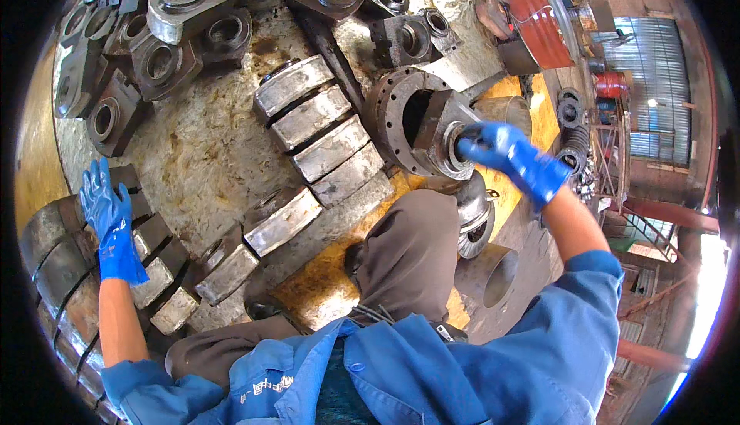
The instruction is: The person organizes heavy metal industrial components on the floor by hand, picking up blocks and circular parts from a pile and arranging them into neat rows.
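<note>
Both hands wear blue rubber gloves. My right hand point(505, 151) is closed, its fingers hooked into the round bore of a dark steel bearing block point(437, 126). That block is tilted up on its side, against or just in front of a flange ring point(388, 109) with bolt holes around its rim. At the far left, my left hand point(109, 213) has its fingers stretched out and spread. It rests on or just above dark metal blocks point(153, 234) beside a large curved, banded metal piece point(58, 236); contact is hard to tell.
A row of steel blocks point(331, 147) curves across the greasy metal plate point(223, 144). More bored blocks point(162, 63) are piled at the upper left. A pipe section point(493, 275) lies by my knee point(412, 244). A red drum point(537, 16) stands at the upper right.
</note>
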Available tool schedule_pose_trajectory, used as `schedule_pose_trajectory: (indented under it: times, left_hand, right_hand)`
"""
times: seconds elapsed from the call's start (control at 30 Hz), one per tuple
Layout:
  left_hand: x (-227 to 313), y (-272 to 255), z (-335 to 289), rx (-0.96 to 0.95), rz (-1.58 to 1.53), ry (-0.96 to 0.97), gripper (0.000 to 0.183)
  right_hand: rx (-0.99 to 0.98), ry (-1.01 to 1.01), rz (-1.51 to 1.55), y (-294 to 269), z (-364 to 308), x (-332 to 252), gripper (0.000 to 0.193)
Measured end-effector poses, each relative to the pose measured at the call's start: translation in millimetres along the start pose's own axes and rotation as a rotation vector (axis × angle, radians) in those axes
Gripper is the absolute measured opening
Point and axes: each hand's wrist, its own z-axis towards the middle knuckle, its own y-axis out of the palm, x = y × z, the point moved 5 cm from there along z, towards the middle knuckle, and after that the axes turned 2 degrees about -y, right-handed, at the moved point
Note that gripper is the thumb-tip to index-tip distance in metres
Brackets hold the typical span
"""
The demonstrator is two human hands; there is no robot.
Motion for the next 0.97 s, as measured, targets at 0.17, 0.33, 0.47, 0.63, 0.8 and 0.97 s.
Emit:
schedule_pose_trajectory:
  times: [0.17, 0.33, 0.47, 0.63, 0.8, 0.97]
  left_hand:
    - [-9, 4, -4, -0.028, -0.004, -0.009, 0.08]
    - [1, -10, -4, 0.009, -0.036, 0.028, 0.079]
    - [2, -11, -3, 0.036, -0.065, 0.034, 0.079]
    - [6, -15, -4, 0.009, -0.089, 0.016, 0.079]
    - [5, -17, -3, 0.018, -0.106, 0.015, 0.078]
    - [2, -15, 0, -0.065, -0.086, -0.025, 0.089]
  right_hand:
    - [0.124, 0.177, -0.159, 77, -20, 14, 0.066]
    - [0.02, 0.271, -0.011, 89, -12, 40, 0.089]
    - [-0.141, 0.273, -0.112, 81, 7, 42, 0.064]
    - [-0.183, 0.27, -0.166, 84, 14, 56, 0.06]
    - [-0.151, 0.255, -0.068, 92, 13, 64, 0.06]
    - [-0.26, 0.283, -0.254, 97, 18, 71, 0.061]
